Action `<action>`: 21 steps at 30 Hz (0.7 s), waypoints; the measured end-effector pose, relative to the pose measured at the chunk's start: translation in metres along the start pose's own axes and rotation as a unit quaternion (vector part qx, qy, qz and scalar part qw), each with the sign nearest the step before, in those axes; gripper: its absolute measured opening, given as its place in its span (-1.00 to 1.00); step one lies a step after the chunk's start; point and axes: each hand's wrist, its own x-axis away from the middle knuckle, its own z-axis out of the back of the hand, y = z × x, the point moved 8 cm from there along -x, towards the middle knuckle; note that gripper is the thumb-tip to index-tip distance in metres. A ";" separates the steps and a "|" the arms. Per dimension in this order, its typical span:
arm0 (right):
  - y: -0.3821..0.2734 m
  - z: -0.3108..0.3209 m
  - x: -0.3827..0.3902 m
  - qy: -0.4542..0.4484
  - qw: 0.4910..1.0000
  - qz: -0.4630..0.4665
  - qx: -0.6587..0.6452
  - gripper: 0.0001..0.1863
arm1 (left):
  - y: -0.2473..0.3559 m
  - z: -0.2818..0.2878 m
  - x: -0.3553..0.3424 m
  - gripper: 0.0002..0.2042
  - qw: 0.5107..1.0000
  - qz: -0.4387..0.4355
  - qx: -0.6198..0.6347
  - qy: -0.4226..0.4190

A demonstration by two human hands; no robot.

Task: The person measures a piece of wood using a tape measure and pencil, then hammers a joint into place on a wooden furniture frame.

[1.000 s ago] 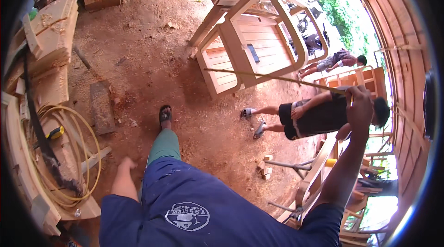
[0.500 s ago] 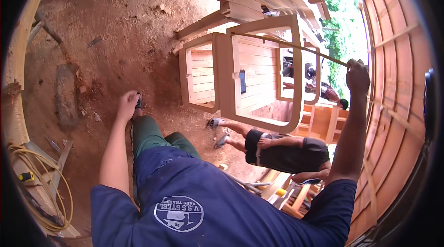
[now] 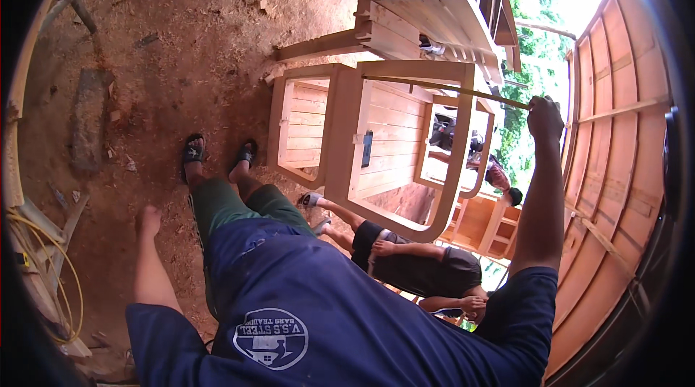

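Step in hand, as judged: a long thin strip (image 3: 449, 88) is held out along the top bar of a round-cornered wooden frame (image 3: 342, 130), apparently laid against it for comparison or measuring. Whether it is a stick or a measuring tape cannot be confirmed.

Right hand (image 3: 544, 120): raised, upper right of the frame of view; fingers clenched on the strip's right end. Left hand (image 3: 149, 220): left of centre, well apart from the strip and over the ground (image 3: 137, 170); nothing is visible in it, and whether its fingers are curled or loose cannot be told.

Location and direction: the strip lies in the upper middle to upper right. Its long axis is nearly level in the picture, dropping slightly toward the right. From the right hand it points leftward, passing in front of the wooden frame's right bar, its far end near the inner upper left corner. Contact at that end cannot be confirmed.

Next move, as judged: it calls for a firm right-hand hold, the far end kept at the corner and the strip kept straight. The left hand appears free to support it.
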 end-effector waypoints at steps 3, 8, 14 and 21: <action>-0.004 -0.006 -0.008 0.002 1.000 -0.003 -0.016 -0.83 | -0.058 -0.030 0.003 -0.75 0.985 0.010 0.168 0.049; -0.017 -0.009 -0.008 -0.018 1.000 0.001 -0.007 -0.85 | -0.006 -0.026 -0.009 -0.74 0.965 -0.043 0.237 0.100; -0.023 -0.007 -0.023 -0.050 0.998 -0.024 0.025 -0.80 | 0.120 -0.018 -0.064 -0.71 0.874 -0.138 0.464 0.048; -0.018 -0.015 -0.022 -0.069 0.996 -0.041 0.025 -0.78 | 0.141 0.003 -0.054 -0.74 0.860 -0.172 0.476 0.065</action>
